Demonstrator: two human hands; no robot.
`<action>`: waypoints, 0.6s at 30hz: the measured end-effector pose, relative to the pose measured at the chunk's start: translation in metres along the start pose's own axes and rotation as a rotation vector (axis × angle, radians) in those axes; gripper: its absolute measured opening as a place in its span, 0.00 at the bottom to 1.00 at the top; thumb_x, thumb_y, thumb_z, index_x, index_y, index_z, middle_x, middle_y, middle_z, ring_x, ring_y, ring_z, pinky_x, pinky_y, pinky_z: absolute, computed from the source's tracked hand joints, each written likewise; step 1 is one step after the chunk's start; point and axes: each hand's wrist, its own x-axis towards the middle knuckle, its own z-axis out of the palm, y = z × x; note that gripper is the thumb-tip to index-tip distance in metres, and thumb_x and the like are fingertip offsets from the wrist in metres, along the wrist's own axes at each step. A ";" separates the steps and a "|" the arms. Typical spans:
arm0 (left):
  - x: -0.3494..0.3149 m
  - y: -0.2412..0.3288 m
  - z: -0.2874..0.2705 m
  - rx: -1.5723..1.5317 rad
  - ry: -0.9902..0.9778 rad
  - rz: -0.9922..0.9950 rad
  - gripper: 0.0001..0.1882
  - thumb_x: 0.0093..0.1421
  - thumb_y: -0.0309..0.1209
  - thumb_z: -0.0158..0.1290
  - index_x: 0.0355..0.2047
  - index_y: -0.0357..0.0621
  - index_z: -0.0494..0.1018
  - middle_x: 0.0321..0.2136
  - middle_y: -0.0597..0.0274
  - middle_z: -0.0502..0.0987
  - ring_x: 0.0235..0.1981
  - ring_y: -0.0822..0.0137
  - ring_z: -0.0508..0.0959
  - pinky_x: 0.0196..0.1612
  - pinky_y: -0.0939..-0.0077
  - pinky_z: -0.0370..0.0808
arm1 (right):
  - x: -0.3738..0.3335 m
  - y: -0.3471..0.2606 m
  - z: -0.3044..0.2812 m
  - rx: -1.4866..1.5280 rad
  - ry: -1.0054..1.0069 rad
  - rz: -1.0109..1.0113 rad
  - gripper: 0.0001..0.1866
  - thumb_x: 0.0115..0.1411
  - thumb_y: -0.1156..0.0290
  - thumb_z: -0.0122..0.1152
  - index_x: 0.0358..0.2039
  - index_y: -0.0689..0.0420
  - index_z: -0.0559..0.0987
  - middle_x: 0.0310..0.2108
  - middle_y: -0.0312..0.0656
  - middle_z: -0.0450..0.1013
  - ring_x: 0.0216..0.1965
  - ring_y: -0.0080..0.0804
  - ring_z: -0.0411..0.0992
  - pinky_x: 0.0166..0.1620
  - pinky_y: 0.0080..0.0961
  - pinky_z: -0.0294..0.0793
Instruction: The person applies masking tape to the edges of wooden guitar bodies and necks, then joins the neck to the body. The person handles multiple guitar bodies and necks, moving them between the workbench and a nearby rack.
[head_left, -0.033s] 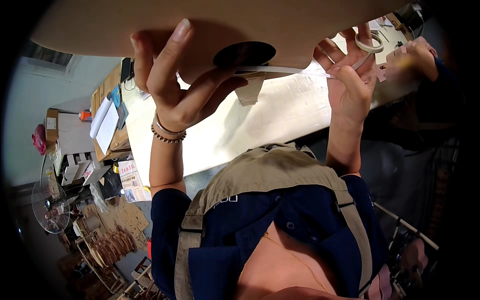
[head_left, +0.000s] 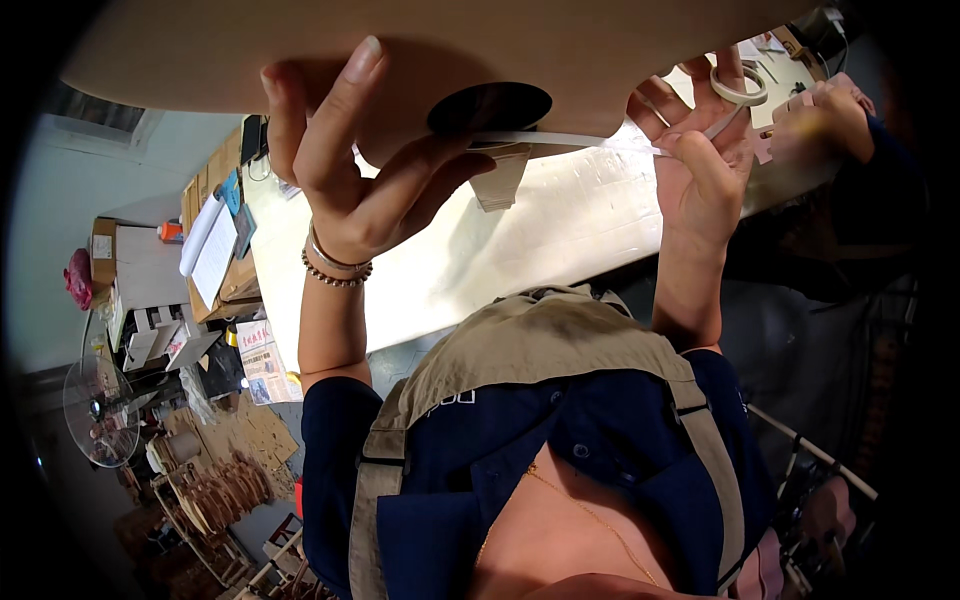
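Note:
A large smooth tan board (head_left: 250, 55) with a curved edge spans the top of the head view, close to me. A dark round hole or disc (head_left: 490, 107) lies near its lower edge. A narrow strip of white tape (head_left: 585, 140) stretches between my hands along that edge. My left hand (head_left: 355, 180) has its tape end pinched in the fingers under the dark round, two other fingers raised against the board. My right hand (head_left: 705, 160) pinches the strip with the thumb, and a tape roll (head_left: 740, 87) hangs round a finger.
Below the board is a bright white table (head_left: 400, 290) with a stack of thin pale pieces (head_left: 500, 182). Another person's hand (head_left: 835, 115) is at the right. Left are a clipboard with papers (head_left: 210, 250), a fan (head_left: 100, 410) and a rack of curved wooden pieces (head_left: 230, 490).

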 end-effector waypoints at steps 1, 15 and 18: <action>0.000 0.001 0.000 -0.002 -0.006 -0.014 0.15 0.34 0.44 0.66 0.26 0.62 0.80 0.54 0.56 0.62 0.61 0.41 0.47 0.63 0.52 0.47 | 0.000 0.000 0.000 -0.002 0.001 0.002 0.41 0.38 0.85 0.41 0.59 0.62 0.52 0.53 0.53 0.55 0.51 0.54 0.64 0.52 0.46 0.66; 0.001 0.006 0.001 0.006 -0.022 -0.059 0.16 0.36 0.43 0.66 0.28 0.61 0.80 0.55 0.56 0.60 0.61 0.44 0.47 0.63 0.54 0.48 | 0.018 -0.014 -0.021 0.019 -0.191 -0.045 0.40 0.40 0.85 0.43 0.60 0.64 0.50 0.55 0.53 0.53 0.52 0.55 0.63 0.50 0.50 0.68; 0.000 0.005 0.004 0.003 -0.020 -0.067 0.15 0.36 0.43 0.66 0.28 0.61 0.80 0.55 0.56 0.60 0.61 0.43 0.47 0.63 0.54 0.48 | 0.022 -0.019 -0.012 0.045 -0.238 -0.045 0.42 0.41 0.84 0.43 0.60 0.63 0.47 0.55 0.52 0.53 0.52 0.53 0.63 0.48 0.48 0.70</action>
